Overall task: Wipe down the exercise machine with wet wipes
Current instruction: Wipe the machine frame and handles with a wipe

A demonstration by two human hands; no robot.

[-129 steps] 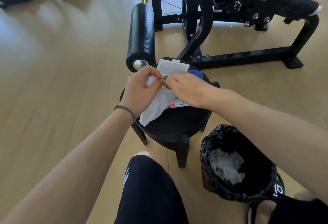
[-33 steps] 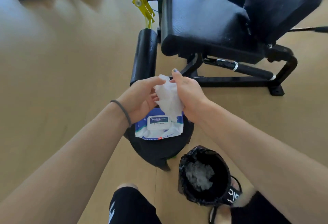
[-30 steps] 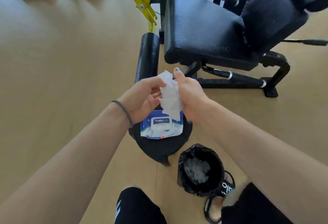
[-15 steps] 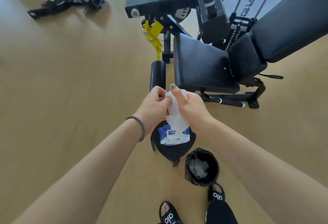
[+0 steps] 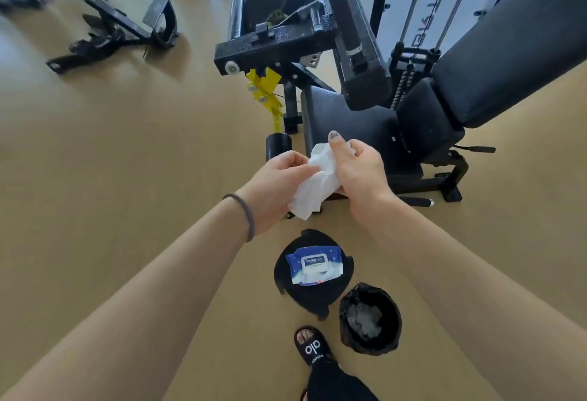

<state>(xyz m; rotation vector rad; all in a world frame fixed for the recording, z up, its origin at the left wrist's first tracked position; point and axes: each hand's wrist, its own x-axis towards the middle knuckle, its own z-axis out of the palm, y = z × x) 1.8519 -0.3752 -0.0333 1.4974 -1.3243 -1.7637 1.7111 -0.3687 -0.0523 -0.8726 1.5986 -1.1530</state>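
Left hand (image 5: 279, 184) and right hand (image 5: 359, 168) both grip one white wet wipe (image 5: 317, 181), held above the exercise machine (image 5: 349, 121) seat. Wipes pack (image 5: 314, 265) lies on black stool (image 5: 313, 296); bin (image 5: 370, 318) beside.

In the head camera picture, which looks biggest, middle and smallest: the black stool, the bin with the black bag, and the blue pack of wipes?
1. black stool, looks biggest, though only a little.
2. bin, close to the stool in looks, so that order is unsure.
3. pack of wipes, clearly smallest; it lies on the stool's top.
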